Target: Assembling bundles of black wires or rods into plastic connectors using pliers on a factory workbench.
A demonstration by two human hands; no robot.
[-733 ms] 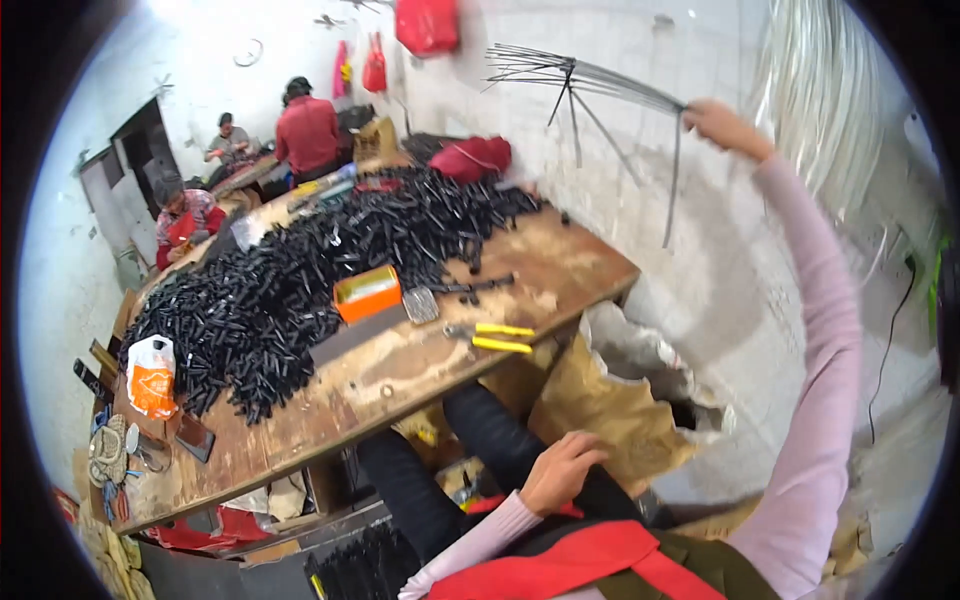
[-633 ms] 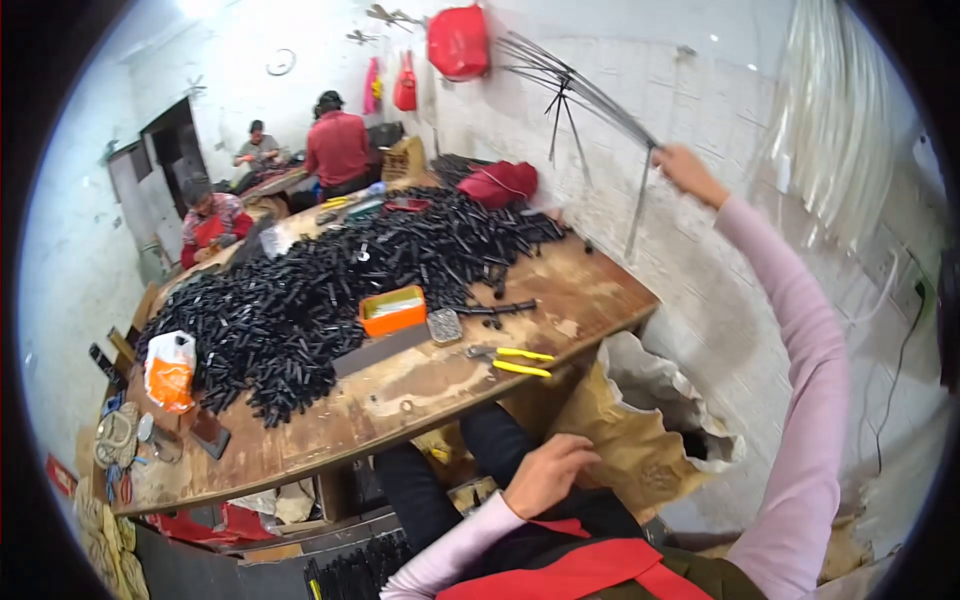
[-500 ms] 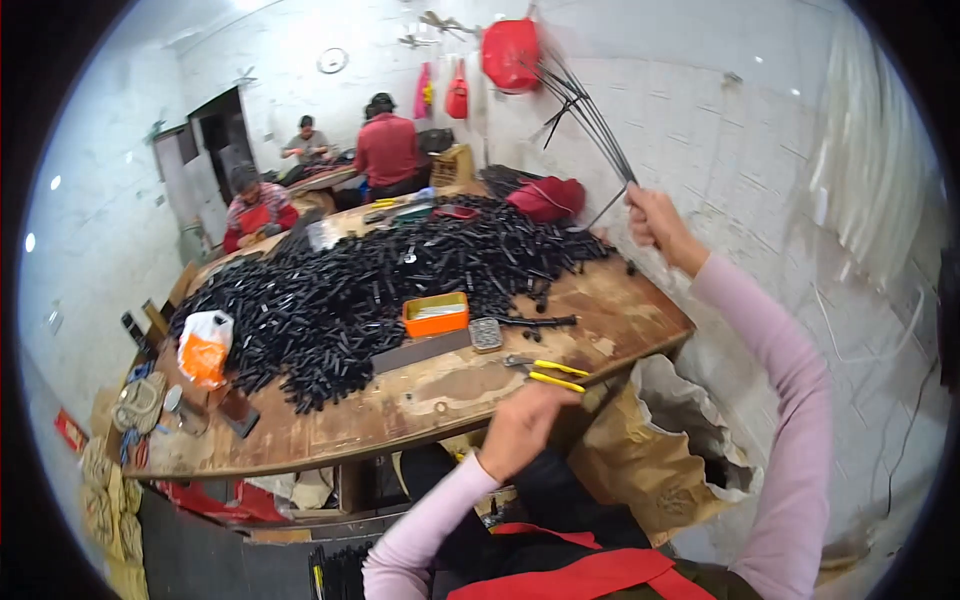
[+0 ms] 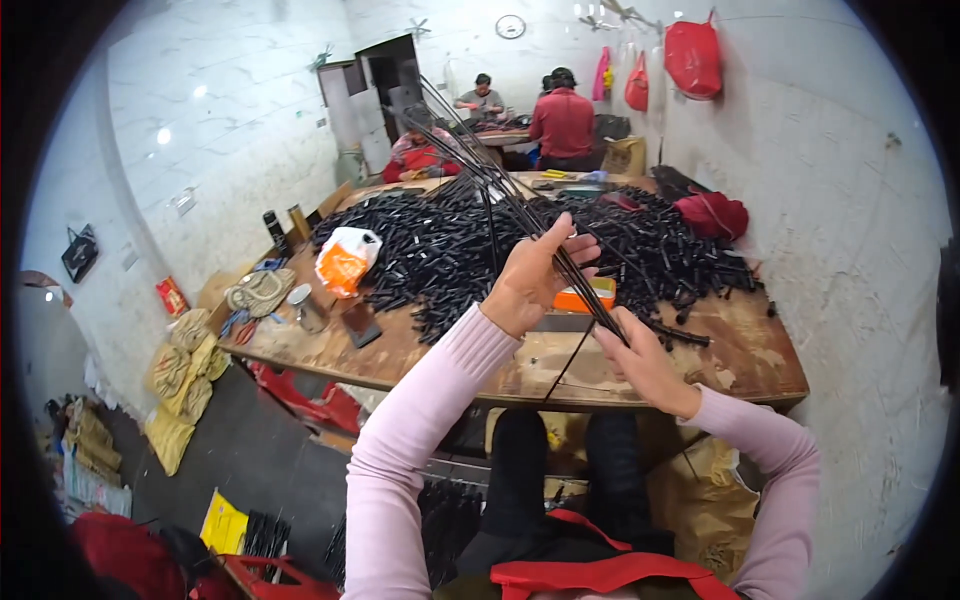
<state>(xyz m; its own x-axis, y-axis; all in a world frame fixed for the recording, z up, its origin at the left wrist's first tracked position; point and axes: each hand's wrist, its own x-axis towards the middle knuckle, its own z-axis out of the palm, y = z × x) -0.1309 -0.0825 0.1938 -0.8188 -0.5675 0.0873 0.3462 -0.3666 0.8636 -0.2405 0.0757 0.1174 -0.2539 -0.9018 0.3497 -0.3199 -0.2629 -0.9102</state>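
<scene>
- Gripping a bundle of thin black rods by its lower end with the right hand, wrapping thumb and fingers around it above the near part of the counter.
- Raising the left hand farther up along the same bundle, spreading its thumb and fingers wide with the rods crossing at the palm; not showing clearly enough to tell whether pressing on them.
- Slanting the bundle from the right hand up and away to the left, fanning it apart at the far end.
- Letting one loose rod slope down from beside the right hand toward the front edge of the counter.
- Facing a broad pile of short black pieces, spreading over the counter beyond both hands.
- Having an orange box just beyond the rods, lying between the two hands in view and being partly hidden.
- Having a white and orange plastic bag, a jar and a dark flat object on the left part of the counter, well apart from the right hand.
- Wearing pale pink sleeves and a red apron, placing dark-clad legs under the counter, near a brown sack.
- Sharing the room with others beyond the pile, including a co-worker in a red top.
</scene>
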